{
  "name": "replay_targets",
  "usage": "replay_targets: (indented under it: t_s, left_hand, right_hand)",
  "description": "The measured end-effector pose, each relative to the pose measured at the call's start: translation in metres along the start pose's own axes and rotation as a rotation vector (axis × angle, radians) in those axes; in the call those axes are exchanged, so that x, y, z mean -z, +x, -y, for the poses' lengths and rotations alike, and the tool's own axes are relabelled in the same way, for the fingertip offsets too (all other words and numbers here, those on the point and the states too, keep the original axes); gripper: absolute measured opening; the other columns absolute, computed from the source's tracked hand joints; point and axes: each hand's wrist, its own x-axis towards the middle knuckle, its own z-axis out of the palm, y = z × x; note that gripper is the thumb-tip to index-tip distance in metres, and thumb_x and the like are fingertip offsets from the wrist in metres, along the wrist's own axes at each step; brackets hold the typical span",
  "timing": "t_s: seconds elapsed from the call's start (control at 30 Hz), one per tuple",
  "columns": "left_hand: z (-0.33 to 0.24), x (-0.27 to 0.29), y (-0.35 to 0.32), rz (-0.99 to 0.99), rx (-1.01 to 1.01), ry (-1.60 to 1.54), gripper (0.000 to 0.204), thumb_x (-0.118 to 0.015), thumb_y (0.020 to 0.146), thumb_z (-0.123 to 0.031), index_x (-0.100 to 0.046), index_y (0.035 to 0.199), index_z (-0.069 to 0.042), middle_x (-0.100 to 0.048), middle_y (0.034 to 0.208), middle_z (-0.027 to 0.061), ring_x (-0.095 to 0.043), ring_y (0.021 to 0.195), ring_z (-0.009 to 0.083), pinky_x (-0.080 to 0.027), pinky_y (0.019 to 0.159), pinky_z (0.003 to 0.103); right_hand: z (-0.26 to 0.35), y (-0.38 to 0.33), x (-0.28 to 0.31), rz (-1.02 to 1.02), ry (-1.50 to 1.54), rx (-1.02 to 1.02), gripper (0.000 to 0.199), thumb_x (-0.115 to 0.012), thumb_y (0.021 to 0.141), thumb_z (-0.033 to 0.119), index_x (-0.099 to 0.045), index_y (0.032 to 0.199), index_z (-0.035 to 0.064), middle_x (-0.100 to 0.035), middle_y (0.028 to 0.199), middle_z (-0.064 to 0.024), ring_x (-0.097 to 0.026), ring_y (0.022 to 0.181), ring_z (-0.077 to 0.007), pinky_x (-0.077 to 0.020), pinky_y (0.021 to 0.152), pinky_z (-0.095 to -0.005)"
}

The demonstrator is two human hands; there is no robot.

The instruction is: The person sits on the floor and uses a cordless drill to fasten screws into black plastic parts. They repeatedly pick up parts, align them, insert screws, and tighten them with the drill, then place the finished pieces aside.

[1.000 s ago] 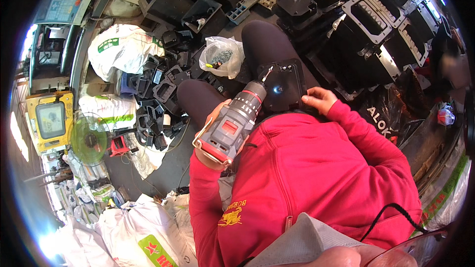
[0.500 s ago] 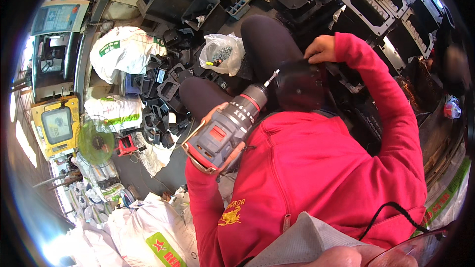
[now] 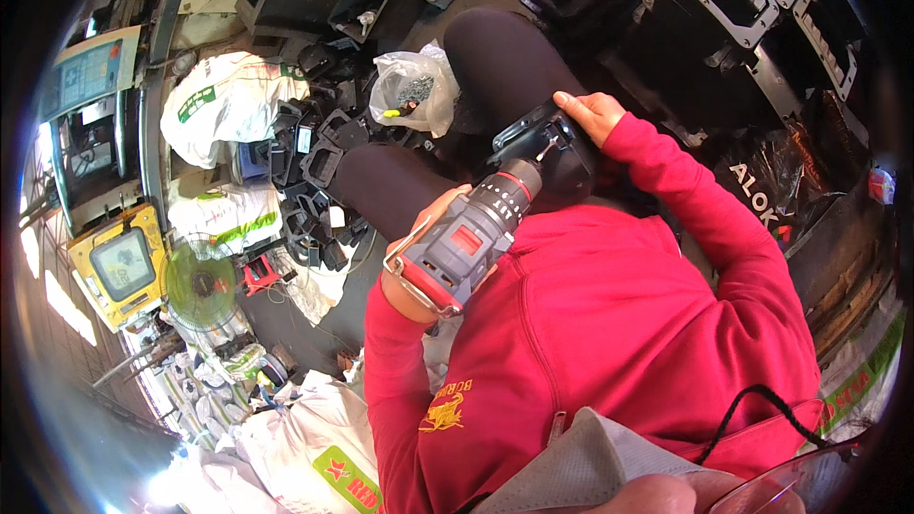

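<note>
My left hand (image 3: pixel 434 213) is wrapped round a grey and red cordless drill (image 3: pixel 466 240), its chuck pointing up and right. The bit (image 3: pixel 548 148) reaches the face of a black moulded part (image 3: pixel 571 164); whether a screw sits on its tip I cannot make out. That part lies tilted over my lap, with a raised rim along its far left side. My right hand (image 3: pixel 592 116) grips its upper right edge, thumb and fingers closed on it. Between my knees and the piled parts stands a white plastic bag (image 3: pixel 385 88) of small metal screws (image 3: pixel 416 89).
Small black plastic pieces (image 3: pixel 309 167) are heaped on the left, beside white sacks (image 3: pixel 224 100). A green fan (image 3: pixel 200 281) and a yellow-framed display (image 3: pixel 119 265) stand farther left. Large black frames (image 3: pixel 728 0) are stacked at the upper right. More sacks (image 3: pixel 295 438) lie lower left.
The black part has turned and come to a different tilt in my right hand. The drill has shifted right and its bit now meets the part. The whole view has moved slightly.
</note>
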Motion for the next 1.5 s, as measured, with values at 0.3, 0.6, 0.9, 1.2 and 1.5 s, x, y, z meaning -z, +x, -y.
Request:
replay_targets:
  t_s: [0.3, 0.6, 0.9, 1.2, 1.5]
  left_hand:
    - [0.004, 0.001, 0.016, -0.002, 0.155, -0.262, 0.043, -0.045, 0.095, -0.015, -0.040, 0.137, -0.005, -0.052, 0.126, 0.0162, -0.059, 0.106, 0.0280, -0.055, 0.085, 0.041]
    - [-0.015, 0.010, 0.029, 0.059, 0.117, 0.319, 0.065, -0.075, 0.072, -0.012, -0.046, 0.130, -0.003, -0.055, 0.124, 0.0123, -0.056, 0.111, 0.0253, -0.046, 0.095, 0.034]
    - [-0.018, 0.018, 0.027, 0.115, 0.069, 0.353, 0.045, -0.064, 0.083, -0.010, -0.048, 0.125, -0.005, -0.061, 0.110, 0.0105, -0.060, 0.102, 0.0225, -0.049, 0.090, 0.034]
    - [-0.008, 0.015, 0.025, 0.068, 0.186, 0.399, 0.050, -0.075, 0.074, -0.023, -0.056, 0.115, -0.003, -0.062, 0.110, 0.0133, -0.060, 0.101, 0.0307, -0.048, 0.091, 0.039]
    - [0.001, 0.007, 0.051, 0.142, 0.219, 0.443, 0.048, -0.071, 0.076, -0.006, -0.052, 0.120, -0.001, -0.062, 0.108, 0.0092, -0.061, 0.098, 0.0192, -0.050, 0.087, 0.030]
  right_hand:
    - [0.015, 0.000, -0.003, -0.015, -0.073, -0.037, 0.057, -0.047, 0.095, 0.051, -0.068, 0.103, -0.0012, -0.069, 0.084, -0.0171, -0.066, 0.080, -0.0222, -0.0505, 0.076, -0.0343]
    - [0.024, -0.009, -0.005, -0.048, -0.208, 0.048, 0.057, -0.043, 0.095, 0.051, -0.069, 0.097, 0.0000, -0.067, 0.083, -0.0232, -0.066, 0.081, -0.0365, -0.0507, 0.076, -0.0403]
    - [0.031, -0.004, -0.008, -0.014, -0.370, 0.093, 0.061, -0.037, 0.095, 0.052, -0.069, 0.083, 0.0011, -0.065, 0.078, -0.0238, -0.063, 0.077, -0.0404, -0.0495, 0.073, -0.0449]
    - [0.029, 0.005, -0.010, 0.031, -0.415, 0.093, 0.062, -0.037, 0.095, 0.052, -0.069, 0.080, 0.0011, -0.064, 0.074, -0.0244, -0.062, 0.073, -0.0420, -0.0492, 0.071, -0.0463]
    - [0.025, 0.008, -0.010, 0.069, -0.400, 0.046, 0.062, -0.036, 0.095, 0.052, -0.069, 0.079, 0.0008, -0.063, 0.074, -0.0245, -0.062, 0.073, -0.0423, -0.0492, 0.072, -0.0468]
